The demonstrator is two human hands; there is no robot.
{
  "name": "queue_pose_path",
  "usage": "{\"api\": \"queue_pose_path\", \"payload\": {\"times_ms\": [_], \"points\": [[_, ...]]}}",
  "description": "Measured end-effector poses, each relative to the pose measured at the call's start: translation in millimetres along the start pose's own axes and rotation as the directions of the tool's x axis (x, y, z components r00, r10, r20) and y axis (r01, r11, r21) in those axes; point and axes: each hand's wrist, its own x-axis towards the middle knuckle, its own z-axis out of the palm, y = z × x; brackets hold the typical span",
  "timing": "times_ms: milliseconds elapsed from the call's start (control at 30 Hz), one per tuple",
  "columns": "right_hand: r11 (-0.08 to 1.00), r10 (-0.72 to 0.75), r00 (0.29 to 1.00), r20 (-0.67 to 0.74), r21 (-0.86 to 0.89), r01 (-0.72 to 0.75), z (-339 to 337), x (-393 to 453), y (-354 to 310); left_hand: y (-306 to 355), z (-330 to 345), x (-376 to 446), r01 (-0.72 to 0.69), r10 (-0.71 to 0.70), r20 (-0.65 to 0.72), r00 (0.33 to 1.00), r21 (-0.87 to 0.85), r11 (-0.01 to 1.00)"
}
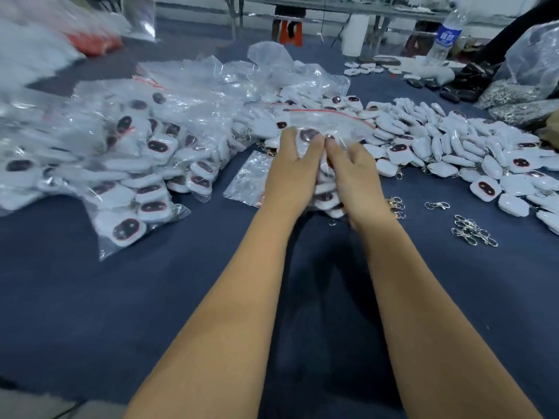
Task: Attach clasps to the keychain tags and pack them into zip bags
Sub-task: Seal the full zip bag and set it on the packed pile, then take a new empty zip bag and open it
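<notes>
Item: one filled zip bag (326, 128), red seal strip at 12 o'clock, held at centre above the desk (90, 297). Your left hand (292, 173) and right hand (357, 176) gripped it side by side, fingers curled onto the plastic. Packed bags (121, 164) lay at 9 o'clock; loose tags (453, 140) at 2 o'clock; spare clasps (472, 229) at 3 o'clock.

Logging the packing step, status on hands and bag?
Left hand and right hand both grip the filled zip bag, red zip strip far side. Loose tags right, packed bags left. Nothing blocking.
</notes>
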Motion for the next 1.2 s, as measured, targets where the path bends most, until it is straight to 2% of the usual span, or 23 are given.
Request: {"api": "queue_pose_path", "payload": {"times_ms": [200,333,400,467,533,600,667,700,767,800,833,867,900,933,1000,1033,1067,1133,1167,1200], "points": [[0.999,0.052,0.996,0.074,-0.013,-0.051,68.8,-2.7,-23.1,17.7,-68.6,6.2,-0.01,0.048,-0.161,0.986,0.226,0.974],[1.0,0.0,0.988,0.152,-0.015,0.002,132.8,2.2,-35.7,32.8,-128.3,12.9,0.004,0.124,-0.317,0.94,0.374,0.927],[0.998,-0.046,0.984,0.171,-0.038,0.054,155.9,7.4,-33.7,41.3,-152.6,19.0,0.033,0.222,-0.413,0.883,0.528,0.849],[0.986,-0.078,0.982,0.169,-0.131,0.101,166.0,11.0,-23.2,46.5,-169.3,24.0,0.126,0.307,-0.495,0.812,0.664,0.737],[0.966,-0.088,0.983,0.159,-0.227,0.123,163.1,11.9,-10.9,48.0,-173.3,25.6,0.19,0.333,-0.529,0.781,0.709,0.68],[0.933,-0.118,0.983,0.141,-0.324,0.159,149.6,10.7,-1.4,45.8,-163.4,23.5,0.185,0.346,-0.51,0.788,0.731,0.657],[0.857,-0.17,0.979,0.111,-0.475,0.203,128.3,10.5,4.1,42.4,-144.7,18.2,0.123,0.413,-0.474,0.777,0.759,0.639],[0.805,-0.187,0.977,0.1,-0.554,0.211,115.8,10.5,5.9,40.5,-133.7,14.8,0.038,0.478,-0.444,0.758,0.762,0.647],[0.695,-0.162,0.982,0.093,-0.696,0.181,89.0,9.7,7.7,37.1,-108.1,8.6,-0.238,0.61,-0.331,0.72,0.708,0.665],[0.623,-0.134,0.986,0.098,-0.765,0.16,75.3,9.2,7.7,34.3,-93.8,6.8,-0.371,0.626,-0.262,0.734,0.618,0.693],[0.546,-0.099,0.989,0.109,-0.825,0.146,61.5,8.4,7.5,31.3,-79.5,5.7,-0.433,0.578,-0.186,0.795,0.493,0.754],[0.479,-0.066,0.99,0.127,-0.866,0.143,47.8,7.6,7.9,30.0,-65.5,5.0,-0.397,0.467,-0.104,0.878,0.386,0.833],[0.435,-0.044,0.988,0.147,-0.888,0.151,34.4,6.5,8.3,26.2,-52.0,5.9,-0.307,0.334,-0.014,0.942,0.356,0.882],[0.411,-0.041,0.985,0.169,-0.896,0.171,21.7,5.1,8.8,20.0,-39.1,7.7,-0.215,0.209,0.06,0.976,0.421,0.881],[0.398,-0.06,0.979,0.195,-0.895,0.203,-1.5,1.7,11.0,5.0,-18.5,11.3,-0.115,0.014,0.148,0.989,0.702,0.702],[0.398,-0.07,0.979,0.19,-0.895,0.202,-12.1,-0.5,11.7,-1.4,-12.3,11.0,-0.118,-0.032,0.173,0.984,0.782,0.612],[0.4,-0.087,0.981,0.175,-0.896,0.196,-21.8,-1.7,12.8,-5.4,-8.4,10.8,-0.126,-0.045,0.19,0.981,0.788,0.603],[0.399,-0.117,0.985,0.127,-0.902,0.164,-38.3,-2.5,15.6,-9.7,-4.4,10.4,-0.111,-0.031,0.187,0.982,0.701,0.704],[0.382,-0.135,0.986,0.101,-0.912,0.146,-44.6,-1.7,17.7,-11.0,-3.7,10.8,-0.122,0.013,0.16,0.987,0.697,0.707],[0.357,-0.155,0.985,0.073,-0.926,0.125,-48.8,-0.7,20.1,-11.9,-3.7,11.2,-0.136,0.071,0.119,0.99,0.741,0.658]]}}
